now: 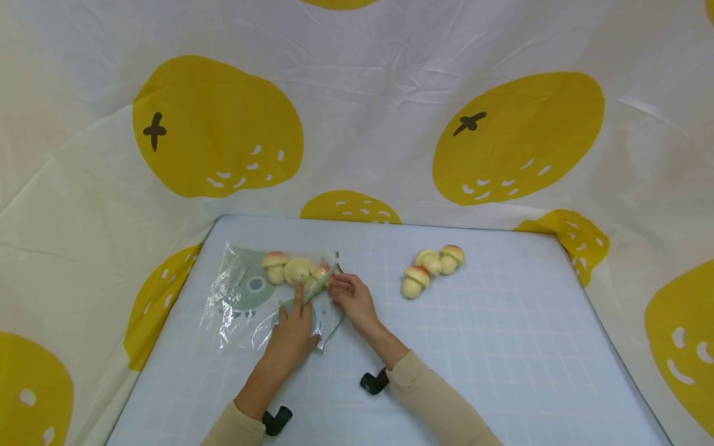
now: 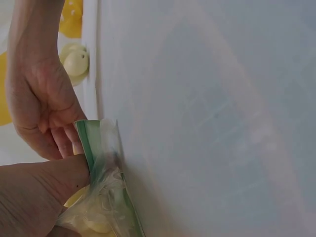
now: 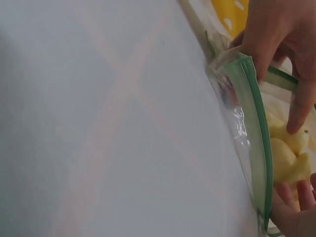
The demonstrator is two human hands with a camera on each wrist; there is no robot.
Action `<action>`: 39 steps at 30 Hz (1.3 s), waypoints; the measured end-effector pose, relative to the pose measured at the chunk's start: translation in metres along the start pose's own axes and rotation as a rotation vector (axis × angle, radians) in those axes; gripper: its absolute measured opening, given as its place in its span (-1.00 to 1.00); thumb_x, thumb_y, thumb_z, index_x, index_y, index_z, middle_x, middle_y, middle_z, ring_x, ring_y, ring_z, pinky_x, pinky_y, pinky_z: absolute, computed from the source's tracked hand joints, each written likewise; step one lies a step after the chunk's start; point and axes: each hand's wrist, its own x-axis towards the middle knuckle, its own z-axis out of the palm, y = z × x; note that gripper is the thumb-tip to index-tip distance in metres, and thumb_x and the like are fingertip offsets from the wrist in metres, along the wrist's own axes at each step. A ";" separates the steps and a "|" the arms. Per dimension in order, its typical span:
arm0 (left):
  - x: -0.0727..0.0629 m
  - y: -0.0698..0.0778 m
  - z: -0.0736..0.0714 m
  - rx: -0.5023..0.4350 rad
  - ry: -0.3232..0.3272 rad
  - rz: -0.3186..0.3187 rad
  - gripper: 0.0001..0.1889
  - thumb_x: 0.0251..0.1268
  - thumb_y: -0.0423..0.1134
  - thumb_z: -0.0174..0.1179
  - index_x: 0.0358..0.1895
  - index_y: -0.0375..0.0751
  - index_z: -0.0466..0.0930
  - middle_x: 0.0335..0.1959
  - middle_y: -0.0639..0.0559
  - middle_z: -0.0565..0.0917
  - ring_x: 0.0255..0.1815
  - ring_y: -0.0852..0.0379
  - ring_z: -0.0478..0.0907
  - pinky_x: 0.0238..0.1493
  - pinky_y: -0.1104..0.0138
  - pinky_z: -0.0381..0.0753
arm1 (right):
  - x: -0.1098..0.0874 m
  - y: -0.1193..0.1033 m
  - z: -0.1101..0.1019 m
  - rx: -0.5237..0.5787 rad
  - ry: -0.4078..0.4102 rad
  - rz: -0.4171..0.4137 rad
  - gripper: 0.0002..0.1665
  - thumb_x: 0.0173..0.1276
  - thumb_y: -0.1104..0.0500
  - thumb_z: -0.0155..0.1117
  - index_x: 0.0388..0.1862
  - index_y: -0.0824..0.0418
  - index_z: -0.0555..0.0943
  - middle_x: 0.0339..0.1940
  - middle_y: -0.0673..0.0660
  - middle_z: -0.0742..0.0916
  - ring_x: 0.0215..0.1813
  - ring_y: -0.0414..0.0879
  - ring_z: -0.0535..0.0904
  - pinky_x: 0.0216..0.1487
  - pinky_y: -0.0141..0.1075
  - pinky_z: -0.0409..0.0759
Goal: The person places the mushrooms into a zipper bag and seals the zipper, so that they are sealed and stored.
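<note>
A clear zip bag [image 1: 240,334] with a green print and green-edged mouth lies at the table's left. Inside are several cream toy mushrooms [image 1: 275,267], one showing a reddish cap. My left hand [image 1: 290,334] rests on the bag by its mouth, fingers spread. Its index finger touches a mushroom [image 3: 284,158], and the thumb lies against the green strip [image 2: 88,143]. At the mouth, my right hand [image 1: 354,303] holds a mushroom by its bent fingertips; the grip is partly hidden by the bag.
Three more toy mushrooms [image 1: 429,261] lie in a cluster to the right of the bag. They sit on a pale checked tablecloth [image 1: 502,328]. A white curtain [image 1: 368,124] printed with yellow fruit surrounds the table's back and sides.
</note>
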 end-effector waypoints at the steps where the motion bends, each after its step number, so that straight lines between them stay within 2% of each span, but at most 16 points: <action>1: 0.000 0.000 0.000 0.007 0.007 0.007 -0.07 0.02 -0.13 0.56 0.40 -0.50 0.28 0.57 -0.40 -0.05 0.22 -0.72 0.26 -0.18 -0.26 0.60 | 0.001 0.002 0.000 0.001 -0.011 -0.002 -0.53 0.41 0.53 0.11 0.29 0.54 0.39 0.19 0.47 0.58 0.19 0.39 0.53 0.09 0.18 0.56; 7: 0.002 0.000 -0.001 0.028 0.037 0.034 -0.08 0.00 -0.12 0.57 0.37 -0.51 0.31 0.55 -0.41 0.02 0.23 -0.70 0.26 -0.13 -0.28 0.58 | 0.004 0.003 -0.001 -0.006 -0.122 0.038 -0.40 0.42 0.55 -0.02 0.43 0.35 0.35 0.35 0.36 0.52 0.30 0.33 0.46 0.16 0.06 0.56; 11: 0.002 0.000 -0.001 0.029 0.044 0.049 -0.07 -0.01 -0.13 0.58 0.38 -0.52 0.30 0.55 -0.42 0.02 0.21 -0.70 0.27 -0.11 -0.29 0.57 | 0.006 0.003 0.001 -0.012 -0.208 0.036 -0.33 0.39 0.58 -0.04 0.47 0.36 0.29 0.40 0.37 0.48 0.33 0.32 0.43 0.23 0.04 0.50; 15: 0.002 0.000 -0.001 0.029 0.037 0.050 -0.06 0.00 -0.14 0.58 0.39 -0.52 0.29 0.56 -0.41 0.00 0.22 -0.70 0.27 -0.09 -0.29 0.56 | 0.009 0.005 0.004 -0.026 -0.249 0.047 -0.31 0.41 0.58 -0.04 0.50 0.31 0.28 0.44 0.32 0.45 0.36 0.25 0.43 0.28 0.00 0.46; 19: 0.001 0.000 -0.002 0.019 0.034 0.046 -0.08 -0.01 -0.15 0.58 0.37 -0.51 0.31 0.56 -0.40 0.01 0.22 -0.72 0.26 -0.09 -0.31 0.55 | 0.013 0.006 0.006 -0.031 -0.258 0.051 -0.30 0.42 0.57 -0.03 0.51 0.26 0.29 0.44 0.26 0.46 0.37 0.18 0.44 0.32 -0.03 0.43; 24: 0.001 0.002 -0.003 -0.016 0.006 0.025 -0.10 0.02 -0.15 0.56 0.37 -0.52 0.30 0.57 -0.39 -0.02 0.24 -0.73 0.22 -0.02 -0.34 0.49 | 0.013 0.007 0.000 -0.038 -0.252 0.042 -0.32 0.39 0.57 0.00 0.48 0.33 0.31 0.39 0.29 0.52 0.36 0.20 0.45 0.31 -0.04 0.44; 29: 0.001 0.002 -0.003 -0.031 -0.024 -0.006 -0.09 0.05 -0.14 0.55 0.40 -0.51 0.28 0.59 -0.36 -0.05 0.28 -0.71 0.20 0.08 -0.35 0.42 | 0.001 0.004 -0.013 -0.086 -0.253 -0.050 -0.39 0.41 0.55 0.02 0.45 0.45 0.30 0.36 0.42 0.50 0.33 0.32 0.45 0.27 -0.09 0.48; 32: 0.001 0.001 -0.002 -0.033 -0.035 -0.016 -0.09 0.06 -0.13 0.54 0.40 -0.50 0.28 0.59 -0.36 -0.05 0.28 -0.70 0.20 0.06 -0.35 0.43 | -0.007 -0.002 -0.021 -0.120 -0.265 -0.105 -0.43 0.45 0.53 0.02 0.43 0.48 0.29 0.35 0.48 0.48 0.33 0.37 0.43 0.26 -0.16 0.48; 36: 0.002 0.000 -0.001 -0.036 -0.034 -0.021 -0.11 0.05 -0.14 0.55 0.38 -0.49 0.30 0.59 -0.36 -0.05 0.26 -0.71 0.22 0.00 -0.35 0.48 | -0.017 -0.013 -0.031 -0.117 -0.265 -0.117 -0.45 0.46 0.53 0.04 0.41 0.52 0.30 0.33 0.55 0.46 0.32 0.42 0.41 0.23 -0.26 0.50; 39: 0.002 0.000 0.000 -0.041 -0.031 -0.020 -0.12 0.04 -0.15 0.55 0.37 -0.50 0.31 0.58 -0.37 -0.05 0.24 -0.72 0.23 -0.03 -0.33 0.50 | -0.027 -0.030 -0.036 -0.125 -0.250 -0.116 -0.47 0.45 0.53 0.07 0.38 0.57 0.30 0.30 0.58 0.47 0.30 0.46 0.42 0.21 -0.27 0.52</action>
